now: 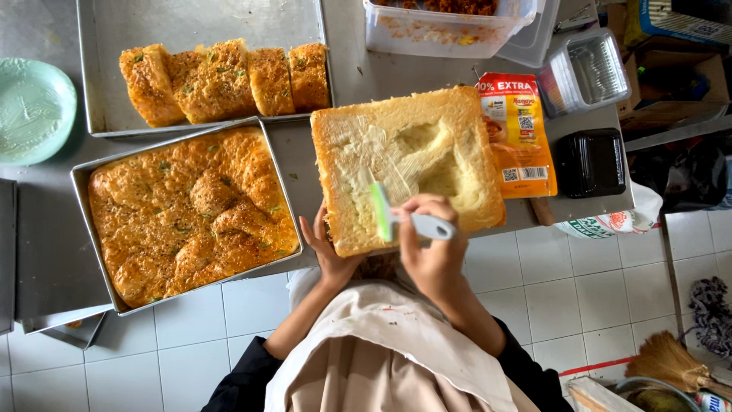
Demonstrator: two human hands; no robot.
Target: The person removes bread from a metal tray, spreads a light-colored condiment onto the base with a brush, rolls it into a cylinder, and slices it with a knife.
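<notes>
While gripped in closed right hand point(431, 252): green-bladed, grey-handled spatula point(396, 217) on square pale cut bread slab point(404, 164) | left hand point(328, 248) open, steadying slab edge | steel table point(358, 76)

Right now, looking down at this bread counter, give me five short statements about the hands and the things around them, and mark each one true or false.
1. The right hand holds a spatula with a green blade and pale handle over the square bread slab. True.
2. The left hand rests on the green plate. False: it supports the slab's near edge; the plate lies far off at the counter's left end.
3. The slab's cut face is spread with something pale. True.
4. The near baking tray is bare. False: a whole browned loaf fills it.
5. The orange sachet lies left of the slab. False: it lies to its right.
</notes>
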